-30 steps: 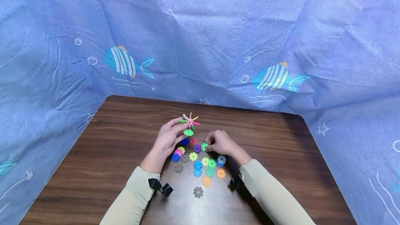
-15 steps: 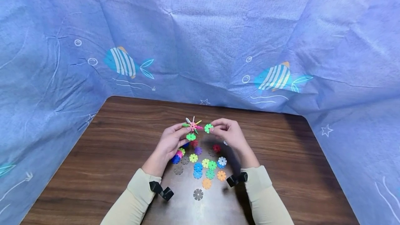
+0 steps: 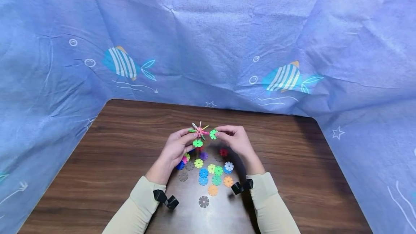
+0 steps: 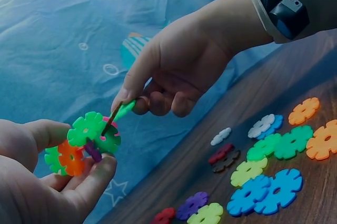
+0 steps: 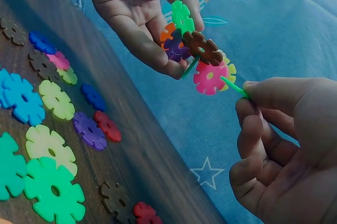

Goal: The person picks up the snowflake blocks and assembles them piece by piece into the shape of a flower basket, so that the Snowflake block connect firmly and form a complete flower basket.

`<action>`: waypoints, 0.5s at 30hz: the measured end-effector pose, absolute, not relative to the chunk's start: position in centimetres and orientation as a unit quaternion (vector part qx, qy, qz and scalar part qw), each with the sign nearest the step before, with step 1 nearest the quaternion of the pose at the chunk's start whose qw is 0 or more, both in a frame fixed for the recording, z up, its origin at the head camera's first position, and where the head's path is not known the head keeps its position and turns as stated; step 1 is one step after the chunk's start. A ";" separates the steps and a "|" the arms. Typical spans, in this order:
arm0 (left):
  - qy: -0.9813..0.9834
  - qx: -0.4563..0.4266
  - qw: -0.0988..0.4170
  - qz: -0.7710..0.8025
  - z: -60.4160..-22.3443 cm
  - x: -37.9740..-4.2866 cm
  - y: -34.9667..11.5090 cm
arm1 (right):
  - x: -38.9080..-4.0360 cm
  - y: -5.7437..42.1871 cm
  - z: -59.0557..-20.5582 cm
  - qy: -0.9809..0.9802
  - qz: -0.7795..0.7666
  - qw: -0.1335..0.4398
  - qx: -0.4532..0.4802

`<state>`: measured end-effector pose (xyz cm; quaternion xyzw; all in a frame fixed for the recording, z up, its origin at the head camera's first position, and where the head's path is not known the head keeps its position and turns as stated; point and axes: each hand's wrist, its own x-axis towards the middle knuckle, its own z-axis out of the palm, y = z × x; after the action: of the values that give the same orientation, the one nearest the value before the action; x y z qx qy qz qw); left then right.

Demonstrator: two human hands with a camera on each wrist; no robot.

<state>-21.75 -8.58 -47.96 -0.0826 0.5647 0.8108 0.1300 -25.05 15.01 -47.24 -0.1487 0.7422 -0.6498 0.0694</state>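
In the head view my left hand holds up a cluster of interlocked plastic snowflake discs above the table. Green, orange, purple, brown and pink pieces show in it from the wrist cameras. The fingers of my right hand pinch one green snowflake disc by its edge. Seen from the right wrist, that disc is edge-on, its far edge right at the rim of the pink disc on the cluster. Close to the pink disc, the brown disc sticks out. My left palm hides part of the cluster.
Loose snowflake discs in several colours lie on the wooden table below the hands, some overlapping, such as the orange disc and the grey-brown disc. A blue fish-print cloth hangs behind the table's far edge.
My right hand has lifted the green disc off the table and brought it up to the cluster's right side, against the pink disc. My left hand still holds the cluster, nearly in place.
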 end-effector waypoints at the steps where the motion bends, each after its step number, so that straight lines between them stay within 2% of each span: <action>1: 0.564 -0.083 0.129 0.811 -47.9 -21.7 -8.6 | -24.9 14.9 -46.9 0.742 -0.650 0.071 -0.149; 7: 0.572 -0.084 0.131 0.805 -47.9 -21.6 -8.4 | -24.0 14.5 -45.3 0.745 -0.646 0.062 -0.152; 15: 0.593 -0.077 0.128 0.791 -48.3 -21.5 -8.0 | -23.7 14.5 -45.4 0.750 -0.639 0.060 -0.161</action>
<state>-21.48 -8.03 -48.27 -0.0773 0.5935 0.7908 0.1284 -23.73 14.50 -45.40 -0.1606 0.7495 -0.6394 0.0601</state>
